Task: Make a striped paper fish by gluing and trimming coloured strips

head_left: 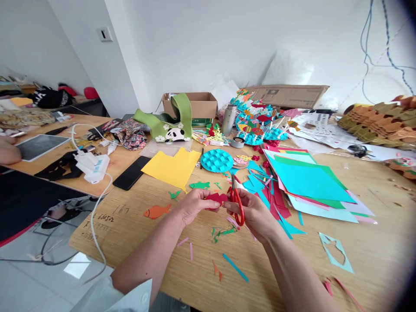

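My left hand (199,203) pinches a small dark-red paper cutout (217,199) above the table. In my right hand (248,210) is a pair of red-handled scissors (237,201), its blades pointing up and away from me. The right fingertips come close to the paper's right edge; I cannot tell whether they touch it. Left of my hands lies an orange paper fish (157,211). A green paper fish (199,185) rests just beyond them, near a small green scrap (174,195). Green and pink paper scraps (224,232) lie below my hands.
Stacked coloured paper (312,177) lies right, a yellow sheet (172,167) and black phone (131,173) left. Behind are a blue paper disc (216,160), steel flask (229,119), panda-print green bag (175,125) and cardboard box (204,104). A white power strip (94,167) trails its cable over the left edge.
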Demonstrator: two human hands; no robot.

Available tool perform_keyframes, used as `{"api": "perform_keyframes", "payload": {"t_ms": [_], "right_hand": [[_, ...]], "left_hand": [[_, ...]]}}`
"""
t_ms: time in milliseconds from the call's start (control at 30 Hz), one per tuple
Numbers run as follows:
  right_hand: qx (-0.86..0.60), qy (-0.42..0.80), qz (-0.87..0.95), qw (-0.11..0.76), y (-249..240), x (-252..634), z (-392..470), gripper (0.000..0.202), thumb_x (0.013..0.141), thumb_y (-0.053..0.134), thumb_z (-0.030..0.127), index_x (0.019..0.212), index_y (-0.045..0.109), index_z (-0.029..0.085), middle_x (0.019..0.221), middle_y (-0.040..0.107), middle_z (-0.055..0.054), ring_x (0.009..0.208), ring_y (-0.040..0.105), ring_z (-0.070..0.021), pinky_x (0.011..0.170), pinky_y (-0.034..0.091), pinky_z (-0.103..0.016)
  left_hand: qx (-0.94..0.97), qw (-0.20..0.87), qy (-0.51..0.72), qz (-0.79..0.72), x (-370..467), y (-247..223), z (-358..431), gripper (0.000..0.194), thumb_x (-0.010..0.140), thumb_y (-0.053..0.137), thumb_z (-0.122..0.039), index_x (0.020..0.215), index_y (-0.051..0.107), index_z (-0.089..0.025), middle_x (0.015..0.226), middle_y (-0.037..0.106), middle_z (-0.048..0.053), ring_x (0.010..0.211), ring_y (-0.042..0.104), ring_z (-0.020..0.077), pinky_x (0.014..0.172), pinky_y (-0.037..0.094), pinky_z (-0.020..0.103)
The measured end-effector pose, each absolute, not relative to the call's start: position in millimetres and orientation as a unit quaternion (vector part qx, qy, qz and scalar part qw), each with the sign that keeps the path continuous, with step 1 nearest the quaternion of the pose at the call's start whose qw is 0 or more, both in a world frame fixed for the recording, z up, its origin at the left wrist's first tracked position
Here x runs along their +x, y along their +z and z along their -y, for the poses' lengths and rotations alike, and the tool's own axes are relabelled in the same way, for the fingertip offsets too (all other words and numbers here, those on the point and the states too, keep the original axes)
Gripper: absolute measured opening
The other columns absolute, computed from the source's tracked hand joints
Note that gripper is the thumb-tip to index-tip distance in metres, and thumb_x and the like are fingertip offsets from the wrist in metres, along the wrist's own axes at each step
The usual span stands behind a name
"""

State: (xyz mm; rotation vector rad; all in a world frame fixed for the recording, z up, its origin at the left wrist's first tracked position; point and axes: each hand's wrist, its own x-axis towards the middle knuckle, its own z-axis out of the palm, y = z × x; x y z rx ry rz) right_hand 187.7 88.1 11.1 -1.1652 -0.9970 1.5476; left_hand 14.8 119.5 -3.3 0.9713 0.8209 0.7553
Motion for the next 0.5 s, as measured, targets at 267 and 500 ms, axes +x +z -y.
{"api": "perform_keyframes", "payload": {"t_ms": [267, 500], "right_hand": [[-0.485, 0.628, 0.408, 0.451, 10.1, 186.2, -88.2, 0.042, 0.049, 0.086, 0.028, 0.079, 0.058, 0.018, 0.068, 0.057, 0.003, 0.056, 0.051, -0.0099, 0.048, 0.037, -0.023], [-0.477, 0.638, 0.401, 0.453, 9.0, 185.5, -88.7, 0.040, 0.050, 0.085, 0.023, 0.079, 0.057, 0.018, 0.065, 0.057, 0.004, 0.054, 0.049, -0.0083, 0.046, 0.034, -0.022]], "left_hand": [[0.452, 0.738, 0.339, -0.369, 14.7, -6.3, -120.1, 0.026, 0.055, 0.078, -0.025, 0.075, 0.074, -0.011, 0.069, 0.067, 0.005, 0.064, 0.057, 0.0131, 0.070, 0.044, 0.028], [0.452, 0.746, 0.337, -0.354, 13.7, -9.9, -120.2, 0.023, 0.056, 0.077, -0.024, 0.075, 0.073, -0.012, 0.071, 0.067, 0.005, 0.067, 0.057, 0.0139, 0.071, 0.044, 0.029]]}}
